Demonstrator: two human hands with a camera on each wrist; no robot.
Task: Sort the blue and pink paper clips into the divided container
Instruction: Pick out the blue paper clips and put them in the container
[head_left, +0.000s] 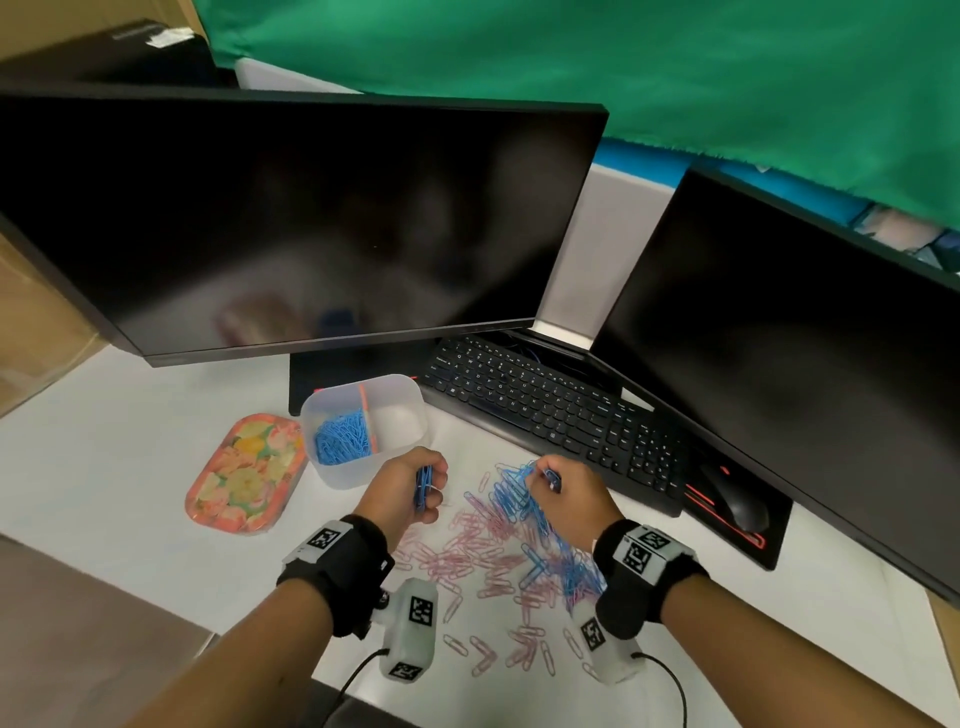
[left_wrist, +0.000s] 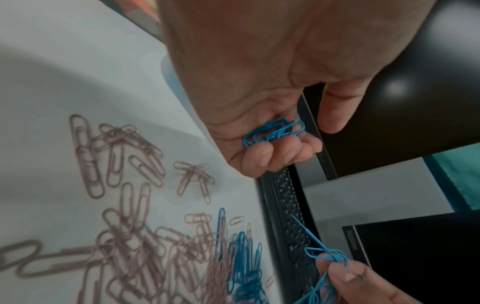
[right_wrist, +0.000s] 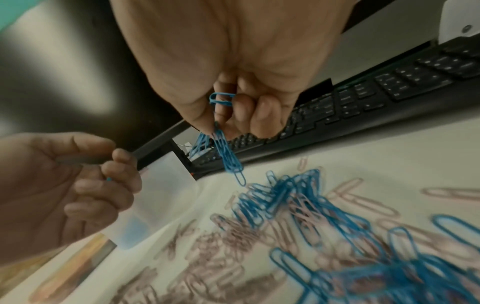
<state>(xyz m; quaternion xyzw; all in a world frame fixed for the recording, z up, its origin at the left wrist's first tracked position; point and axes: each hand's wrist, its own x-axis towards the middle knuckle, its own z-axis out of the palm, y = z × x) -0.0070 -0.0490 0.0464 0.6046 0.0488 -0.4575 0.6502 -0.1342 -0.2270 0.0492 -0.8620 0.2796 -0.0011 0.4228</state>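
Nearest me, toward the near edge of the white table (head_left: 130, 467), lie scattered pink paper clips (head_left: 467, 551), too many and too tangled for me to count, pointing every way. Just beyond them a heap of blue paper clips (head_left: 524, 509) runs in a band from near right to far left, also beyond counting. My left hand (head_left: 410, 488) is curled round a small bundle of blue clips (left_wrist: 275, 131), their long axes roughly upright in the head view; I cannot tell how many. My right hand (head_left: 566, 493) pinches a hanging bunch of blue clips (right_wrist: 228, 152) between thumb and fingertips, long axes pointing down at the heap. Past my left hand stands one divided container (head_left: 410, 395) with two compartments: the left holds a mound of blue clips (head_left: 340, 441), the right looks bare. To its left lies one flowered lid (head_left: 244, 473). Farther back are one keyboard (head_left: 550, 410), one mouse (head_left: 737, 499) and two dark monitors (head_left: 291, 223).
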